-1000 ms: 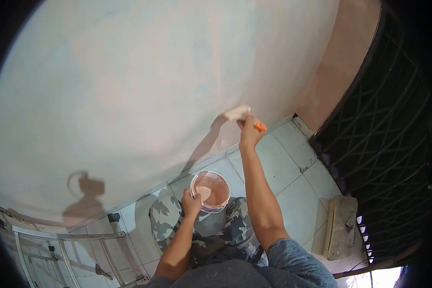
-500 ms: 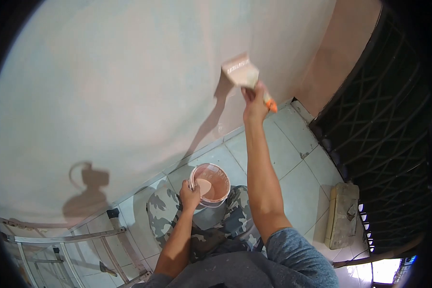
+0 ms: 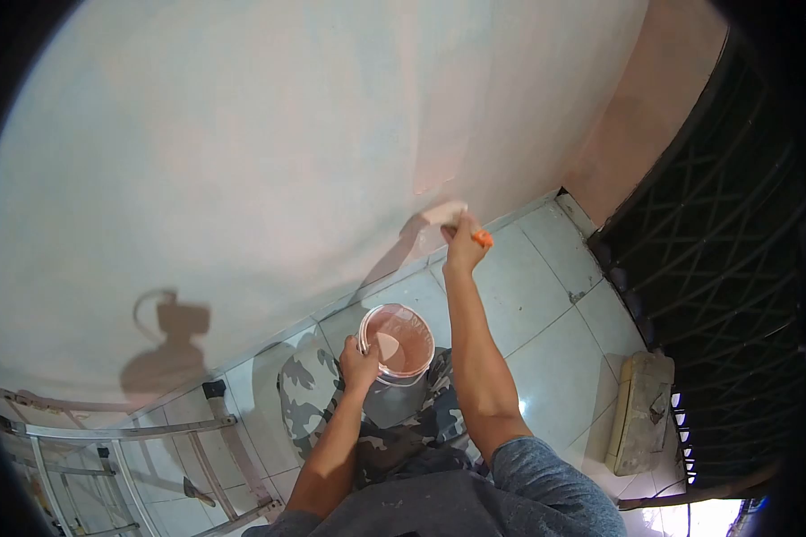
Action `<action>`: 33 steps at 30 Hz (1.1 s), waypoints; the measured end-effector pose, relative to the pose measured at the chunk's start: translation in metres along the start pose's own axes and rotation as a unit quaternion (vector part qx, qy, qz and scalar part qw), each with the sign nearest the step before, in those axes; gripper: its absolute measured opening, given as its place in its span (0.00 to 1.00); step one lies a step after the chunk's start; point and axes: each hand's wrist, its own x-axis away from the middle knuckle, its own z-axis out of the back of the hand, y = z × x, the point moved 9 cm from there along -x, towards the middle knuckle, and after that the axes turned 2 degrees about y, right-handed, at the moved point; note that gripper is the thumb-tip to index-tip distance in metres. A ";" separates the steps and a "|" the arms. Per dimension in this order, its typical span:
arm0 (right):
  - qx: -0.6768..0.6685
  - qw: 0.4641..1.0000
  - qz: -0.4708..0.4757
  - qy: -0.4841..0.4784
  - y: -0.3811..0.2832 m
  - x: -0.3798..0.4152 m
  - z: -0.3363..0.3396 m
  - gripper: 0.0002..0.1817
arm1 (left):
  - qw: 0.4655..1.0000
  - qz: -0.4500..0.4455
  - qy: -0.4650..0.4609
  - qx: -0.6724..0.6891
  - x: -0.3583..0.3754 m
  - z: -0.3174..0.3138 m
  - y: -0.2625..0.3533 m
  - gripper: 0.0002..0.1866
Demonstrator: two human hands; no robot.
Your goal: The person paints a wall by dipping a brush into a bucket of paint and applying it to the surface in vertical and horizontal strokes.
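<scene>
Seen from above, a small open plastic bucket [image 3: 430,337] is positioned in front of the person's torso, its mouth facing the camera and its lower edge near the legs in camouflage trousers [image 3: 308,394]. The bucket contains pinkish paint [image 3: 410,347]; a paler, rounded patch appears on the left side of the interior, and streaks of paint coat the inner wall. The depth of the paint cannot be told. A thin bail handle [image 3: 401,384] curves along the bucket's lower side. The left hand [image 3: 359,365] is clamped on the left side of the bucket's rim, its fingers closed about the edge. The right hand [image 3: 464,244], at the end of an extended arm, is closed around a wide flat paintbrush [image 3: 442,215] with an orange handle end; the bristle end points left and meets its shadow low on the painted wall [image 3: 242,152], above and to the right of the bucket. The wall shows blended pale blue and pink areas, with a pinker patch just above the brush. Beneath lies the tiled floor [image 3: 546,309]. At right, a worn, dirt-marked oblong case [image 3: 634,413] rests on the tiles near a dark lattice gate [image 3: 725,197]; its contents, if any, cannot be seen. At lower left stands a metal ladder [image 3: 121,436], with a small tool [image 3: 197,492] on the floor among its rails, partly hidden.
</scene>
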 end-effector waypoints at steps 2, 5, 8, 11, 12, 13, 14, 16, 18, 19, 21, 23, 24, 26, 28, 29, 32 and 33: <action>-0.018 0.998 0.060 0.005 -0.056 0.010 -0.043 0.13 | 0.999 -0.026 0.017 -0.035 -0.002 0.002 0.003 0.15; -0.123 0.977 0.140 -0.106 -0.160 0.022 -0.110 0.16 | 0.994 -0.068 0.033 -0.079 -0.005 0.003 0.002 0.16; -0.171 0.953 0.181 -0.171 -0.217 0.026 -0.146 0.18 | 0.991 -0.081 0.040 -0.097 -0.001 0.005 0.005 0.17; -0.211 0.942 0.168 -0.200 -0.213 0.017 -0.150 0.17 | 0.996 -0.038 0.013 -0.085 -0.003 0.004 0.007 0.21; -0.199 0.954 0.142 -0.175 -0.184 0.006 -0.133 0.16 | 0.994 -0.056 0.027 -0.088 -0.008 0.001 -0.001 0.21; -0.186 0.964 0.114 -0.149 -0.150 -0.005 -0.113 0.16 | 0.992 -0.072 0.042 -0.091 -0.011 0.001 -0.005 0.21; -0.170 0.971 0.090 -0.139 -0.113 -0.009 -0.090 0.16 | 0.993 -0.068 0.044 -0.091 -0.009 0.002 -0.004 0.21; -0.127 0.985 0.043 -0.107 -0.037 -0.010 -0.031 0.16 | 0.999 0.008 -0.007 0.044 -0.004 -0.003 -0.006 0.18; -0.042 0.998 -0.007 -0.039 0.017 0.000 0.027 0.15 | 0.999 -0.005 -0.009 0.039 -0.006 -0.003 -0.005 0.17; -0.015 0.999 -0.014 -0.025 0.034 0.005 0.049 0.14 | 0.999 -0.015 -0.012 0.036 -0.004 -0.004 -0.006 0.16; 0.008 1.000 -0.016 -0.015 0.041 0.007 0.056 0.14 | 0.999 -0.020 -0.007 0.035 -0.008 -0.005 -0.007 0.15; 0.032 0.999 -0.018 0.002 0.040 0.010 0.052 0.13 | 0.999 -0.025 -0.005 0.035 -0.007 -0.004 -0.008 0.15; 0.030 0.999 -0.014 -0.001 0.032 0.010 0.040 0.13 | 0.999 -0.024 -0.002 0.037 -0.007 -0.003 -0.007 0.14; 0.020 0.999 -0.012 -0.025 0.005 0.010 0.000 0.12 | 0.999 -0.024 0.000 0.044 -0.007 -0.003 -0.005 0.14; -0.008 0.995 0.094 -0.039 -0.042 0.002 -0.046 0.11 | 1.000 -0.020 0.000 0.002 -0.008 -0.002 -0.008 0.14; -0.030 0.988 0.123 -0.087 -0.089 0.013 -0.077 0.12 | 1.000 -0.016 -0.001 0.001 -0.010 -0.004 -0.013 0.14; -0.152 0.963 0.153 -0.164 -0.200 0.034 -0.145 0.14 | 0.995 -0.046 0.032 -0.078 -0.010 0.001 -0.008 0.18; -0.188 0.949 0.162 -0.192 -0.222 0.035 -0.159 0.15 | 0.995 -0.044 0.030 -0.082 -0.007 0.002 -0.013 0.18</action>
